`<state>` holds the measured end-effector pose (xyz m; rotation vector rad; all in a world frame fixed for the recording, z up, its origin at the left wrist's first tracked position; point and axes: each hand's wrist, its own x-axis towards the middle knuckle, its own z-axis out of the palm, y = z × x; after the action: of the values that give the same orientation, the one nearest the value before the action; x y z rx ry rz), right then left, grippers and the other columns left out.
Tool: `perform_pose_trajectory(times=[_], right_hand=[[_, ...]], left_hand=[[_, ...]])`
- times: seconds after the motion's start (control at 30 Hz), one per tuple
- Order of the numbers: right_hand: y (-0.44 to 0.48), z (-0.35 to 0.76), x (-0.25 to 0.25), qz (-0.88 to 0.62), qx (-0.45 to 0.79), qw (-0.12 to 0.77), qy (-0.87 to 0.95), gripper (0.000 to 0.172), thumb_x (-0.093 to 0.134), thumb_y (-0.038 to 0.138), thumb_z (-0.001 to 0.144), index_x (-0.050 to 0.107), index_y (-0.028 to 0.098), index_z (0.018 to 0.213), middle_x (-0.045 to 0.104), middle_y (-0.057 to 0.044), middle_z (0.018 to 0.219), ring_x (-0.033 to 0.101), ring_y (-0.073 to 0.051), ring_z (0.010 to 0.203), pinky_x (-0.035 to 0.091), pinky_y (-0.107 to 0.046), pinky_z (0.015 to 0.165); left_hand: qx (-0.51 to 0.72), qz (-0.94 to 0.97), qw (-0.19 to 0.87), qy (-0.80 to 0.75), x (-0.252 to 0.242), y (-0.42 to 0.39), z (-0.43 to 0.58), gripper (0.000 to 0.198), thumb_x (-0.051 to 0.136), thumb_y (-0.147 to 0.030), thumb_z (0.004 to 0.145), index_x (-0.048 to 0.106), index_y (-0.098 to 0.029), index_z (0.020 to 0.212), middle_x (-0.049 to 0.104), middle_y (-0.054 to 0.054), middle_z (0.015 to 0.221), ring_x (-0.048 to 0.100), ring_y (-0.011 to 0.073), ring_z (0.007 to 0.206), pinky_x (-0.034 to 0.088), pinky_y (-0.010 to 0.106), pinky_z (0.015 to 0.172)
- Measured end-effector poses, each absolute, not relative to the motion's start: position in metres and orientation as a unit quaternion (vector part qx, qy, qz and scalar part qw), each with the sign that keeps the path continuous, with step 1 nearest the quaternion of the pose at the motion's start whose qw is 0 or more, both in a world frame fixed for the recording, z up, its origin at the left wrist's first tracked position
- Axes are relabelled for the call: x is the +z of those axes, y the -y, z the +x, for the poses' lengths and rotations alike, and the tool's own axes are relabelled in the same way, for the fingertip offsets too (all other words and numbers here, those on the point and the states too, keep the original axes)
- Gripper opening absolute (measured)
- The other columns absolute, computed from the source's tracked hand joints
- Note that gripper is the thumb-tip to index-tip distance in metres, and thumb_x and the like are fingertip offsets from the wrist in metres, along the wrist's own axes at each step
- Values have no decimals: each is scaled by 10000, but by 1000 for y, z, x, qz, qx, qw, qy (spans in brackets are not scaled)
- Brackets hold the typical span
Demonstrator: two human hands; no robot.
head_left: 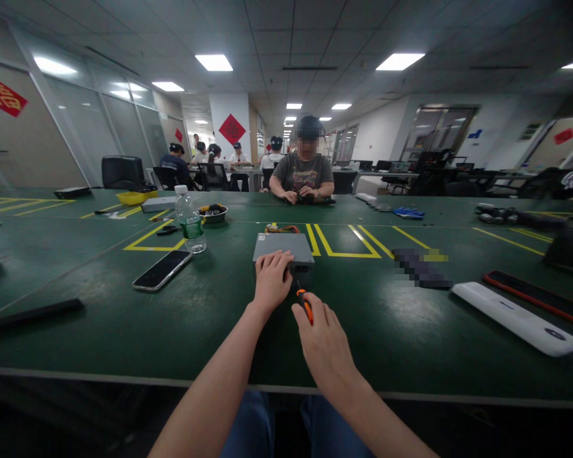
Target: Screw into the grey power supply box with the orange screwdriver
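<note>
1. Left hand (272,280): fingers curled, gripping the near edge of the grey box (286,247) at the middle of the counter (124,318).
2. Right hand (322,346): clamped on the screwdriver (305,304), just near of the box.

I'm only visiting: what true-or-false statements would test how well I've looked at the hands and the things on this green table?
1. The left hand rests on the grey metal box. True.
2. The right hand holds a blue-handled screwdriver. False: it holds an orange-handled screwdriver.
3. The black smartphone lies flat, to the left of the box. True.
4. The clear plastic water bottle lies on its side. False: it stands upright.
</note>
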<state>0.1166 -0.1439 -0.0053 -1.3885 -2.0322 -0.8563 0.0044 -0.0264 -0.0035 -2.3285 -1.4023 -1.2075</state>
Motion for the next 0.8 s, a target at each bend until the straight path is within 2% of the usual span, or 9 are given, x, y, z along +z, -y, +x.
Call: perform_pose_trajectory(times=[0.13,0.23,0.33,0.43,0.53,0.67,0.73,0.8], right_hand=[[144,111,-14,-505,-315,278,754,371,328,-24,801,538,152,1050,547,-169,1084,581,-221,924,520,-340,718],[142,112,-20,-528,-271,312,742,305,338,48,852,511,142,1085,544,-150,1097,590,-198,942,530,-288,709],[140,114,-19,-560,-225,347,718,238,345,177,900,509,144,1069,572,-119,1043,637,-165,781,524,-231,556],[140,114,-14,-584,-178,386,692,279,286,278,929,514,142,1016,613,-93,908,642,-157,643,476,-222,449],[143,115,-10,-599,-92,434,666,336,254,376,931,493,147,989,631,-78,821,652,-177,638,482,-243,480],[148,114,-8,-608,79,490,619,300,309,426,909,433,178,1023,625,-36,763,647,-170,587,504,-270,534],[150,110,-6,-589,100,511,618,259,348,386,899,414,179,1041,611,-51,823,648,-175,649,518,-290,575],[150,105,-5,-562,53,529,634,221,384,307,877,411,168,1047,564,-102,944,631,-198,794,527,-325,645]], left_hand=[[-401,-779,83,474,-3,27,5,350,487,-122,743,520,-263,1061,572,-18,1204,427,184,1173,255,388,998],[-400,-779,81,476,-2,28,5,360,489,-120,736,519,-267,1064,572,-17,1204,426,187,1175,250,396,1004],[-397,-779,80,478,-2,27,6,368,492,-119,734,518,-268,1068,569,-15,1208,424,192,1178,252,401,1003],[-393,-779,82,483,-3,27,6,362,497,-125,739,517,-269,1071,563,-13,1214,420,196,1183,250,402,1004],[-392,-777,88,484,-3,28,6,345,518,-153,748,513,-268,1073,563,-11,1213,425,198,1177,249,403,1005],[-385,-782,96,481,-2,29,7,338,569,-248,759,501,-266,1090,555,10,1226,420,212,1183,252,414,1000],[-383,-783,99,481,-2,30,7,334,577,-294,768,499,-265,1092,553,18,1228,421,217,1183,254,419,997],[-385,-782,104,479,-2,30,7,313,562,-313,786,500,-266,1089,558,17,1222,426,216,1179,253,421,997]])
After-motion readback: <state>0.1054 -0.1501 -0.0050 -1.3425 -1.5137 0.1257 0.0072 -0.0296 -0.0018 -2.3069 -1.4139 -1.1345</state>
